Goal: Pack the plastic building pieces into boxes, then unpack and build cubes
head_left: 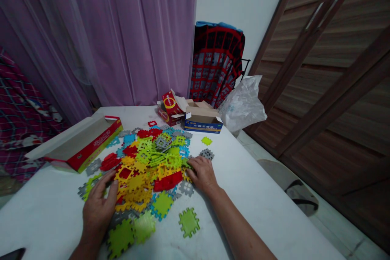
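Multicoloured heap of notched tiles [152, 164]

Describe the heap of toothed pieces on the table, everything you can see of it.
The heap sprawls over the middle of the white table, piled in the centre and thinning at its edges. Its flat pieces look like plastic, mostly squarish with notched edges; some are solid, others have window-like openings. Yellow, lime green, red, blue and grey are mixed, overlapping at various angles. The left hand is at its left side, and the right hand's fingers reach its right edge.
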Action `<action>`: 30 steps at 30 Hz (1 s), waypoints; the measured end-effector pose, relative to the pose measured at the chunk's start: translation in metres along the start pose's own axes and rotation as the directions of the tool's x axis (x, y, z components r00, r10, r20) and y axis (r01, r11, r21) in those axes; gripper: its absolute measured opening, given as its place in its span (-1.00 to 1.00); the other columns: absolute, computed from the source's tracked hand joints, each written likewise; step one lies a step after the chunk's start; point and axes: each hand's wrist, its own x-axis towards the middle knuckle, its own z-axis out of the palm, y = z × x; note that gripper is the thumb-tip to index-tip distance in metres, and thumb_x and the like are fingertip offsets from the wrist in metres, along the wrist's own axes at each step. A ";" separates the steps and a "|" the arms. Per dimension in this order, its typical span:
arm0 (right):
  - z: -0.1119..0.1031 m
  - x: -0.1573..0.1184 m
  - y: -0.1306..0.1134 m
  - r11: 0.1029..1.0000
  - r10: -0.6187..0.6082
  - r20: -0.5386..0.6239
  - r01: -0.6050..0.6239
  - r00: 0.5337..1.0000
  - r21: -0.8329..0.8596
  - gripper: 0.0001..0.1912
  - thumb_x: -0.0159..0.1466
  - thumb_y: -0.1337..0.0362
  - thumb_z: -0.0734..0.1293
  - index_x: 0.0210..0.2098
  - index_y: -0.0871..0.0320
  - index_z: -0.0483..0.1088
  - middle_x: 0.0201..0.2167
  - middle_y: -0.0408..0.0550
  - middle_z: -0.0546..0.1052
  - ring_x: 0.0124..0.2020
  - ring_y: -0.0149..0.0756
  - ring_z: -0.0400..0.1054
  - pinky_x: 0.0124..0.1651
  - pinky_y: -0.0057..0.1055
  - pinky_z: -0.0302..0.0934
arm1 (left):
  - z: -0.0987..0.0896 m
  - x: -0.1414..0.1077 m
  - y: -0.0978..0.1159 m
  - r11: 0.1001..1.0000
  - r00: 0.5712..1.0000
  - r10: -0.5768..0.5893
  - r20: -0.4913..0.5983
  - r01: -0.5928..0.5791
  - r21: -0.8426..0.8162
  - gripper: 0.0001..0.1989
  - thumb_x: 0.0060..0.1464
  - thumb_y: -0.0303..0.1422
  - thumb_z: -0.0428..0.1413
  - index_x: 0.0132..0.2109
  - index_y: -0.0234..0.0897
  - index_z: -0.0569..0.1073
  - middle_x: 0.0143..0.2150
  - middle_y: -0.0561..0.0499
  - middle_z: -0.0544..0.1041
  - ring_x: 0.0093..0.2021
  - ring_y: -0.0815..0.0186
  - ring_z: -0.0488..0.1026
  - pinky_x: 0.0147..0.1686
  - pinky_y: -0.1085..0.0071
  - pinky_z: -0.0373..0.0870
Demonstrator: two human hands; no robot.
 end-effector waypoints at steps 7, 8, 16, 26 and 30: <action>0.003 -0.002 0.005 1.000 0.000 -0.109 0.002 0.994 0.016 -0.75 0.33 0.29 0.24 -0.06 0.07 0.50 -0.11 0.01 0.55 -0.08 -0.17 0.36 -0.03 -0.25 0.17 | -0.001 0.001 -0.001 1.000 1.000 0.017 0.012 -0.017 0.010 -0.56 0.11 -0.04 -0.02 -0.03 -0.18 0.50 0.06 -0.10 0.56 0.12 0.09 0.46 0.20 0.10 0.32; 0.002 0.000 0.007 0.999 0.026 -0.133 -0.021 0.991 0.038 -0.74 0.34 0.27 0.22 -0.06 0.08 0.50 -0.15 0.01 0.55 -0.11 -0.18 0.37 -0.05 -0.27 0.20 | -0.001 0.001 -0.001 1.000 1.000 0.018 0.018 -0.018 0.010 -0.56 0.11 -0.04 -0.03 -0.03 -0.19 0.50 0.06 -0.11 0.56 0.11 0.09 0.46 0.19 0.10 0.32; -0.026 0.076 0.068 0.854 0.484 -0.001 -0.472 0.875 0.221 -0.66 0.30 0.26 0.21 0.06 0.08 0.37 -0.36 -0.16 0.57 -0.37 -0.34 0.47 -0.24 -0.45 0.31 | 0.000 0.001 -0.007 0.999 1.000 0.017 0.015 -0.017 0.029 -0.55 0.12 -0.02 -0.03 -0.01 -0.18 0.49 0.09 -0.11 0.54 0.12 0.09 0.46 0.17 0.11 0.35; -0.003 0.127 0.099 0.844 0.533 0.155 -0.536 0.832 -0.022 -0.80 0.21 0.28 0.34 -0.20 0.07 0.56 -0.29 -0.08 0.62 -0.24 -0.25 0.50 -0.18 -0.41 0.31 | 0.003 0.002 -0.013 0.999 1.000 0.025 0.014 -0.026 0.030 -0.55 0.11 -0.02 -0.03 -0.03 -0.17 0.49 0.07 -0.08 0.55 0.13 0.11 0.45 0.22 0.13 0.30; -0.016 0.125 0.108 0.827 0.559 0.152 -0.535 0.815 -0.174 -0.71 0.24 0.28 0.31 -0.08 0.04 0.56 -0.05 0.04 0.59 -0.04 -0.10 0.46 -0.06 -0.28 0.29 | 0.002 0.002 -0.012 0.999 1.000 0.005 0.027 -0.006 0.044 -0.53 0.10 0.00 -0.03 -0.01 -0.17 0.48 0.10 -0.11 0.54 0.15 0.09 0.44 0.23 0.11 0.29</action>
